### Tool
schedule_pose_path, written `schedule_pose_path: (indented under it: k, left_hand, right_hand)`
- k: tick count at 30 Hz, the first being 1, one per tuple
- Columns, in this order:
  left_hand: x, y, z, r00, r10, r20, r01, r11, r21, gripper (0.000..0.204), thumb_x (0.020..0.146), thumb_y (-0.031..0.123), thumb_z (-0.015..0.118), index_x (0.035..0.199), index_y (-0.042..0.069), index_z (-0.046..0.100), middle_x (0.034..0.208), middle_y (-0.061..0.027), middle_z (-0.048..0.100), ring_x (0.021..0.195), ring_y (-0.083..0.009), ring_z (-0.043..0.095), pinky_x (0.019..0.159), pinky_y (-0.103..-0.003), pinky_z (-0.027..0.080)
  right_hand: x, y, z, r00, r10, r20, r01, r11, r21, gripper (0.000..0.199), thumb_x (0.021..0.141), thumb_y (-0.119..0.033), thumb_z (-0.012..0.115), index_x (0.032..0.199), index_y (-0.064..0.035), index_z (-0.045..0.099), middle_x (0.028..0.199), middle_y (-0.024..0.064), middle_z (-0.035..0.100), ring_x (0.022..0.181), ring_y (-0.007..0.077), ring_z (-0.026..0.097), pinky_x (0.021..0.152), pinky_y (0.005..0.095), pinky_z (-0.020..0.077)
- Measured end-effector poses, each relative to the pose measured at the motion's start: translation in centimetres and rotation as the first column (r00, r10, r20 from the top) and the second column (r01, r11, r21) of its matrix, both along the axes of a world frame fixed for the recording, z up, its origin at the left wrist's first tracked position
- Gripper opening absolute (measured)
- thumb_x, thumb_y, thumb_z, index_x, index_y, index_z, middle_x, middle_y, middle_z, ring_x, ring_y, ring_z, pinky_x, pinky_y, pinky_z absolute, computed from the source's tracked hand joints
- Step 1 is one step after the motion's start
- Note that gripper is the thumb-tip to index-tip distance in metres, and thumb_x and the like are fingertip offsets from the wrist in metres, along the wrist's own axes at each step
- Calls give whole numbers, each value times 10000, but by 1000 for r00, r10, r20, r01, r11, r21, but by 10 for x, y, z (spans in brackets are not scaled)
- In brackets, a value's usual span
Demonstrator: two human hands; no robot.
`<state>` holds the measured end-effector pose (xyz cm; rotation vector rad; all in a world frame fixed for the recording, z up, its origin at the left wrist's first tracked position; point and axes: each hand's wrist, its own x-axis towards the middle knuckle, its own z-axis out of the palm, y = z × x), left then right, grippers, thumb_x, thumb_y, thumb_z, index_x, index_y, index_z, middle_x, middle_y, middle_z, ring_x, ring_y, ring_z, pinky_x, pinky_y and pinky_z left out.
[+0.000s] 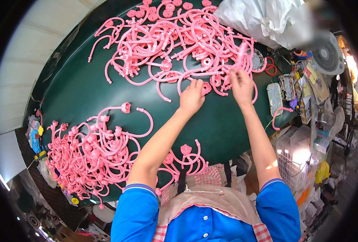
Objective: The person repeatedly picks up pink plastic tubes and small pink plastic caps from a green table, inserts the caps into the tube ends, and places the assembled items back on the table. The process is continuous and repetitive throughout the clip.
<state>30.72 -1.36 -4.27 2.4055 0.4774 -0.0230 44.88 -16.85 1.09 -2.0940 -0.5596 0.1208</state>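
Observation:
My left hand [192,97] is closed on a pink flower-shaped cap [206,88] at the near edge of the far pile. To its right, my right hand [242,86] pinches a pink curved tube [241,56], which stands up from the fingers and is smeared by motion. Just beyond both hands spreads a tangled heap of pink curved tubes [158,44], some with flower-shaped caps. Several loose pink caps [152,17] lie at its far side. A second heap of pink tubes with caps fitted on their ends [94,151] lies at the near left.
The dark green table [78,94] carries both heaps. A white plastic sack [263,20] stands at the far right. Along the right edge are red-handled scissors [271,66], a pale oblong case [274,99] and a grey fan [328,54]. A white plastic crate [294,155] stands below.

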Motion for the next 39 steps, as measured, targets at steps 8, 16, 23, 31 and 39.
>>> schedule_pose_path:
  k: [8, 16, 23, 31, 39]
  left_hand:
    - [-57, -30, 7, 772, 503, -390, -194, -399, -896, 399, 973, 341, 734, 1245, 68, 628, 1124, -93, 665, 1051, -327, 705, 912, -452, 607]
    - [-78, -77, 32, 607, 583, -541, -119, -606, -787, 343, 1020, 348, 640, 1182, 49, 601, 1071, -132, 699, 956, -262, 680, 874, -409, 591]
    - [-151, -12, 2, 964, 246, 100, -129, 763, -633, 249, 913, 222, 725, 1017, -1, 759, 1103, -131, 720, 991, -258, 671, 917, -372, 526]
    - [0, -29, -6, 959, 39, 282, -99, 974, 203, 731, 788, 302, 825, 1440, 140, 536, 1428, -136, 493, 1290, -401, 455, 1060, -494, 413]
    - [-1, 2, -53, 927, -209, 312, 125, 955, 269, 524, 785, 355, 820, 1216, 136, 616, 1241, -87, 611, 1183, -304, 554, 850, -428, 506]
  right_hand:
    - [-141, -25, 45, 885, 259, -386, -89, 910, 405, 240, 1058, -120, 583, 1189, 70, 649, 1107, 152, 728, 958, 188, 728, 833, 308, 606]
    - [-188, -22, 47, 933, 278, 228, -324, 925, 200, 191, 924, 30, 681, 1110, -11, 698, 1048, 162, 739, 917, 302, 748, 803, 369, 593]
    - [-140, -50, -28, 955, 238, -177, -232, 971, 53, 407, 911, 14, 637, 1309, 14, 549, 1253, 200, 634, 956, 270, 729, 798, 379, 600]
    - [37, 55, -72, 997, -65, -28, 43, 868, -494, 487, 872, -409, 725, 1113, 5, 638, 955, 187, 722, 875, 407, 705, 801, 517, 557]
    - [11, 5, 107, 953, 103, -286, 75, 832, 550, 315, 1100, -249, 517, 1245, 7, 630, 595, -95, 361, 461, 9, 312, 425, 200, 282]
